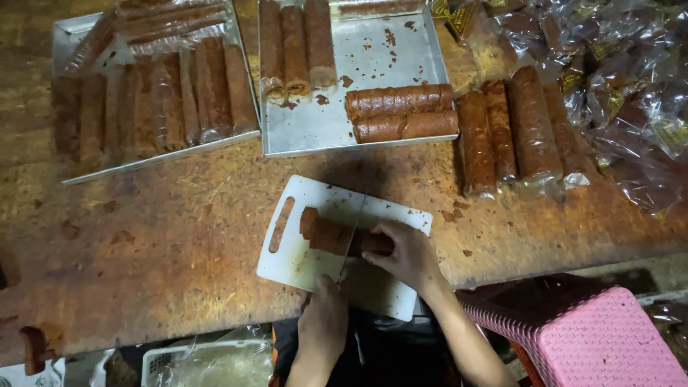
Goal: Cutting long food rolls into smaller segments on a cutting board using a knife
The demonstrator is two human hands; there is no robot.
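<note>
Worn wooden counter (165, 236), crumb-strewn, two metal trays (373, 50) of brown rolls behind. White cutting board (301, 265) at near edge carries one brown roll (330, 235). Right hand (405, 254) clamps its right end; left hand (322, 326) closed on knife (351, 240) mid-roll. Roll looks dense, soft, sticky, crumbly: hold near the cut, lightly.

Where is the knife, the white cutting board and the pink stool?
knife (352, 236): head view, middle of the blade.
white cutting board (294, 261): head view, bare left part.
pink stool (602, 333): head view, woven top.
</note>
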